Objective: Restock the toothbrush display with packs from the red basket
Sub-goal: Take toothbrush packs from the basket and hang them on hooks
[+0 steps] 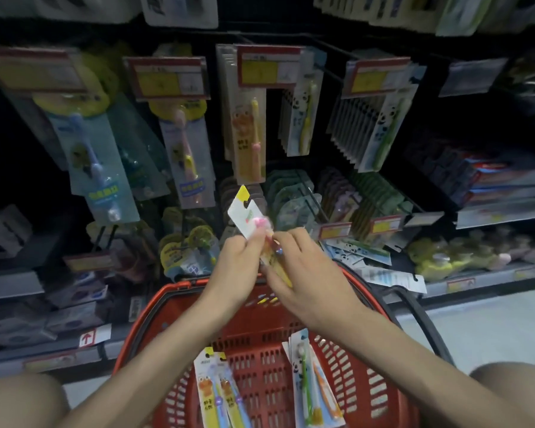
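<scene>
Both hands hold one toothbrush pack (245, 213) above the red basket (155, 316). Its white top with a yellow corner and hang hole points up toward the display. My left hand (238, 267) grips the pack's left side and my right hand (303, 270) pinches its lower part. Straight above hangs a matching orange pack (250, 140) on a peg of the toothbrush display. In the basket lie two orange packs (218, 393) at the left and panda packs (312, 381) at the right.
Peg rows carry other toothbrush packs, with red and yellow price tags (267, 67) on the peg ends. Loose panda packs (368, 257) lie on the shelf edge behind the basket. The basket's black handle (420, 319) hangs at the right. My knees frame the bottom corners.
</scene>
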